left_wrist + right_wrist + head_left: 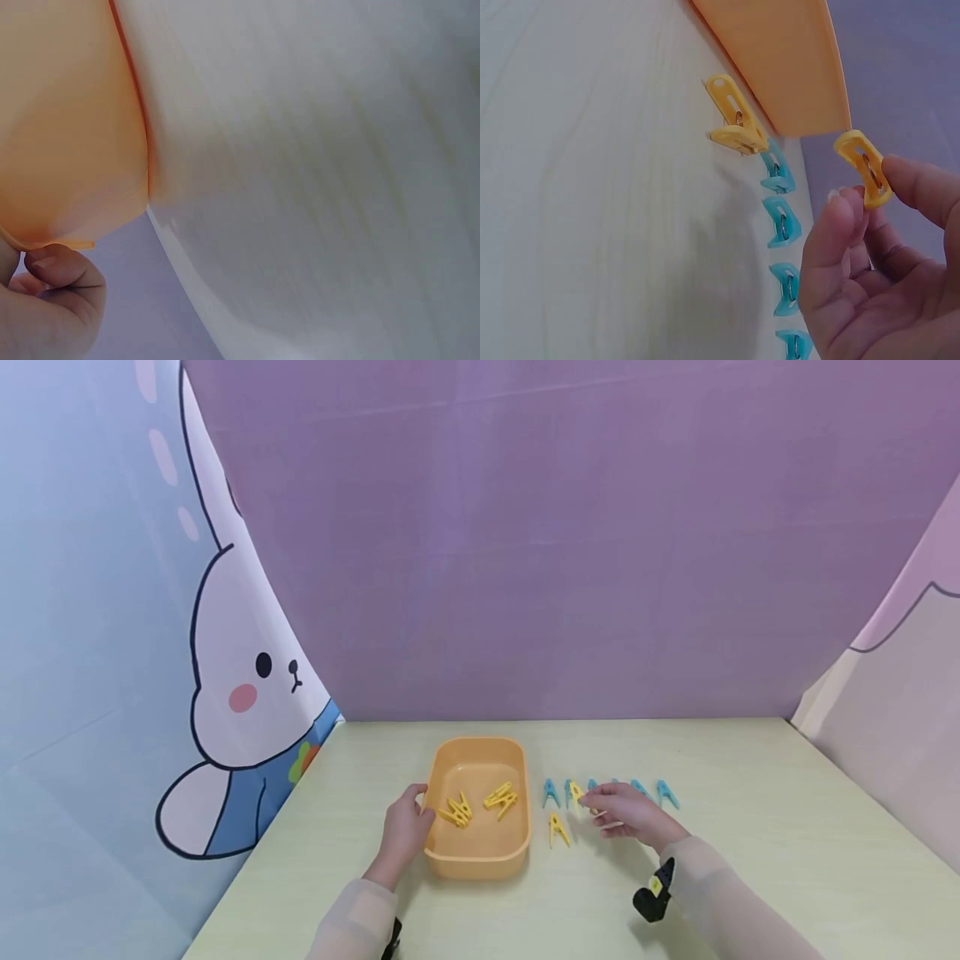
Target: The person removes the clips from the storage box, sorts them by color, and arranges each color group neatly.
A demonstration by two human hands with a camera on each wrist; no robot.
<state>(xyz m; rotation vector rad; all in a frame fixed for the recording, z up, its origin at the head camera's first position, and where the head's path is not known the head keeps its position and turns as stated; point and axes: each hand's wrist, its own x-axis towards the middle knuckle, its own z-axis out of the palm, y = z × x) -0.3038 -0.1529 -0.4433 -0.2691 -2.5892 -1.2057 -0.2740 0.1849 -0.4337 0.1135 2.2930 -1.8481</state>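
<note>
An orange plastic basin [477, 868] stands on the table, with several yellow clothespins [506, 804] lying inside in two groups. My left hand [405, 831] grips the basin's left rim; its curled fingers show at the rim in the left wrist view. To the right of the basin, my right hand [632, 814] pinches one yellow clothespin [876, 180] between thumb and fingers. It is held up over a row of blue clothespins [551, 792], partly covering them in the head view. Another yellow clothespin [558, 832] rests on the table near the basin's right side.
The row of several blue clothespins runs to the right, ending with one [666, 793] beyond my right hand. The pale wooden table [750, 827] meets a purple backdrop [570, 610] behind. A cloth with a printed rabbit [247, 727] hangs on the left.
</note>
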